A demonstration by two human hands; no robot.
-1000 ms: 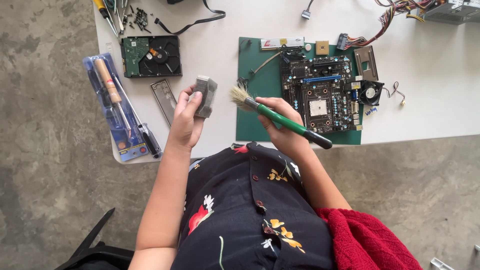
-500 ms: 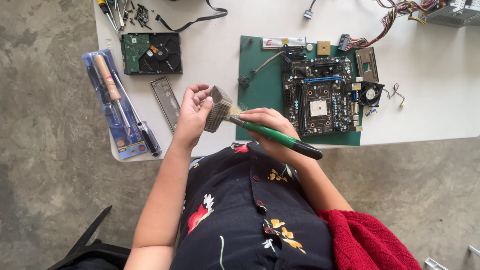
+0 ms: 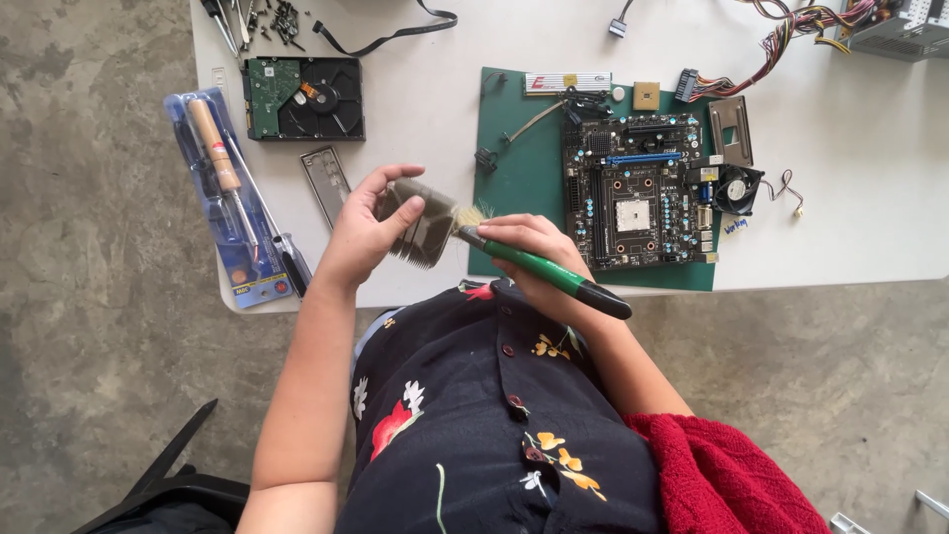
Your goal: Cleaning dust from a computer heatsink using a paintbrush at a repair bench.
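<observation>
Since the earlier frame the brush (image 3: 534, 259) has shifted, bristles now against the finned metal block (image 3: 420, 222), probably a heatsink. Left hand (image 3: 361, 232) grip closed on the block above the tabletop (image 3: 435, 119) edge; right hand (image 3: 534, 252) grip closed around the green handle, beside the motherboard (image 3: 638, 188).

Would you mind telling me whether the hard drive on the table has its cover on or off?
Off. The hard drive lies flat on the white table with its round platter and actuator arm exposed, beside a green circuit board section; no lid covers them.
</observation>
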